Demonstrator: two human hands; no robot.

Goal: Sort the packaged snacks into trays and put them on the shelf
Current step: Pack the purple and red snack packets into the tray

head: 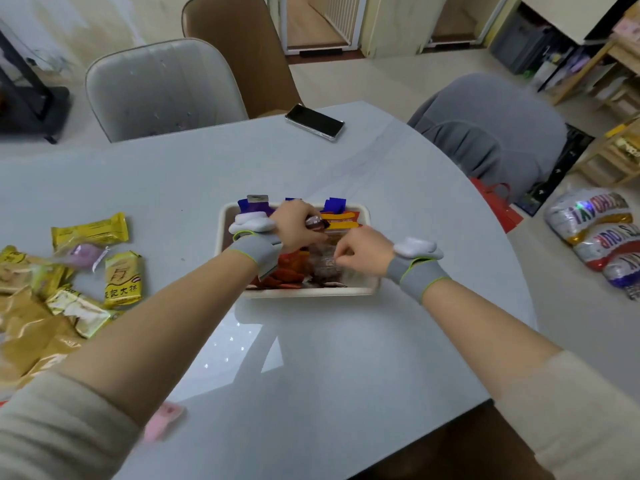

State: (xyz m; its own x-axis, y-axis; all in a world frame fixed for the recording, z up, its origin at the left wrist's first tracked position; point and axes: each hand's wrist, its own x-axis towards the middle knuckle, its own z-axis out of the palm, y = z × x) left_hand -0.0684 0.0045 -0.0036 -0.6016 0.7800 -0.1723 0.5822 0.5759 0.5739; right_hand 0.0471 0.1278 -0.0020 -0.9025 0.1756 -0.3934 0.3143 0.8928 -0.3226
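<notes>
Tray: a cream tray (304, 292) sits mid-table, nearer the right edge, filled with mixed packaged snacks.
Left hand: the left hand (294, 225) is over the tray, fingers curled round a small dark-wrapped snack (316, 223).
Right hand: the right hand (363, 252) pinches a clear-wrapped packet (325, 263) lying in the tray.
Unsorted: yellow snack packets (90, 232) are heaped at the table's (173, 174) left edge.
Far edge: a phone (314, 121) lies flat.
</notes>
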